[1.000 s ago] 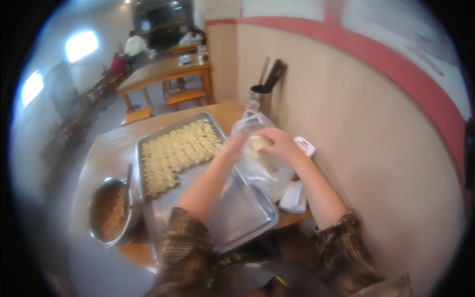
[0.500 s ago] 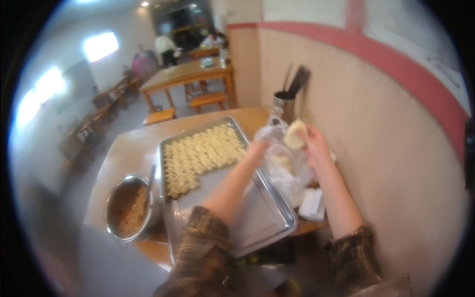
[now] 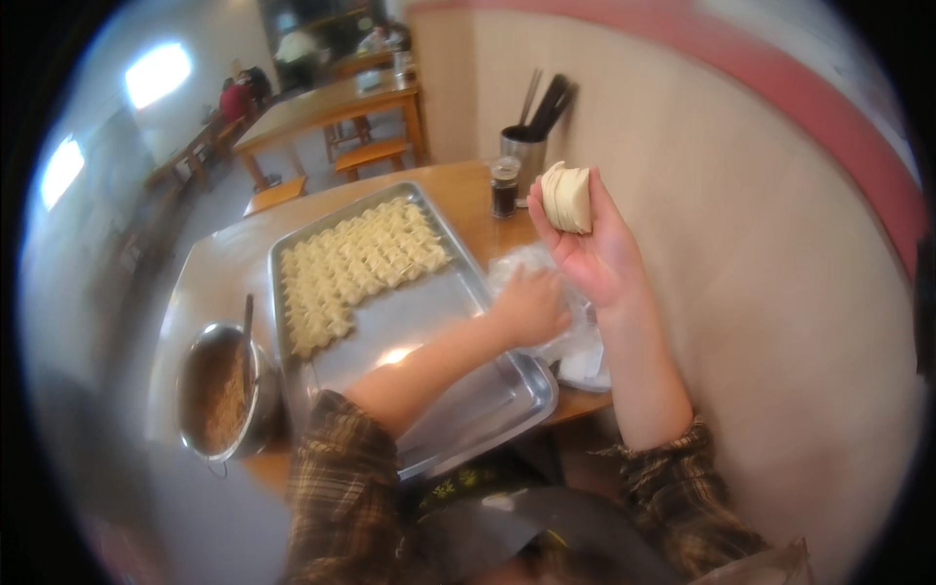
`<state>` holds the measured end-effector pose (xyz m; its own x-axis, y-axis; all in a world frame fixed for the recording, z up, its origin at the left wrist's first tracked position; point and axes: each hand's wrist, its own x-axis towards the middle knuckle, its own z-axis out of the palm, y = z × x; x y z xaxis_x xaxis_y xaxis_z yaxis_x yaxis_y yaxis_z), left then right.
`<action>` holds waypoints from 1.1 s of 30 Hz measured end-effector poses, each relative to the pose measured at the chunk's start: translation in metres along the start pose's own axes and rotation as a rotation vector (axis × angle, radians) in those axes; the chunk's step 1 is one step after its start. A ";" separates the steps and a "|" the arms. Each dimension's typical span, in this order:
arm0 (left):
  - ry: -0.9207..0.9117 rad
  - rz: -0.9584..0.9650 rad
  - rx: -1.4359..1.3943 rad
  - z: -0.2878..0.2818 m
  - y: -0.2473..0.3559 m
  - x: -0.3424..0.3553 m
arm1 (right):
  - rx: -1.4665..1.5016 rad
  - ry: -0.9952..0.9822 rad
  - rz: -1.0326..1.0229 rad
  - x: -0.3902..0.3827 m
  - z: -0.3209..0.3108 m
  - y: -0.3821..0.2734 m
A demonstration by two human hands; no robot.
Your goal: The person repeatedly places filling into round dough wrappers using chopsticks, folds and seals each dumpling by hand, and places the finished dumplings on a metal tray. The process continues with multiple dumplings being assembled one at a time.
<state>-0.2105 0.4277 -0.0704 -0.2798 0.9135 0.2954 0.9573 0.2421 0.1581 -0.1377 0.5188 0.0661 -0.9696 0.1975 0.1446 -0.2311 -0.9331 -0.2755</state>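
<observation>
My right hand (image 3: 600, 258) is raised near the wall, its fingers wrapped round a stack of round, pale dumpling wrappers (image 3: 567, 199). Lower down, my left hand (image 3: 531, 306) lies over a crumpled clear plastic bag (image 3: 570, 336), its fingers curled into it and partly blurred. Under my left forearm is a large metal tray (image 3: 439, 366). Close rows of folded dumplings (image 3: 361, 258) fill its far left part. To the left of the tray stands a metal pot (image 3: 207, 349) of brownish filling (image 3: 226, 414), with a dark-handled utensil (image 3: 248, 327) standing in it.
A small glass jar of dark liquid (image 3: 504, 187) and a metal holder (image 3: 524, 148) with black-handled utensils stand at the back by the wall. A white packet (image 3: 585, 369) lies beside the bag. Beyond are another wooden table (image 3: 327, 109), stools (image 3: 372, 154) and people.
My right hand has lifted the wrappers from beside the bag and turned palm up. My left hand has pushed the bag down onto the table. The head view has shifted.
</observation>
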 end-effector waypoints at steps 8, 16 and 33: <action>0.087 -0.078 -0.146 0.098 0.033 -0.009 | -0.063 0.104 0.359 0.000 -0.043 0.048; -0.064 0.156 0.286 -0.094 0.159 -0.218 | -0.652 0.029 0.763 -0.030 -0.023 0.129; 0.118 -0.397 0.038 -0.163 0.203 -0.442 | -2.099 -1.538 -0.224 -0.097 -0.038 0.234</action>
<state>0.0957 0.0196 -0.0155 -0.6321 0.7034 0.3250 0.7747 0.5819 0.2473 -0.1004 0.2931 -0.0485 -0.4894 -0.8430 0.2232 -0.8719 0.4787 -0.1035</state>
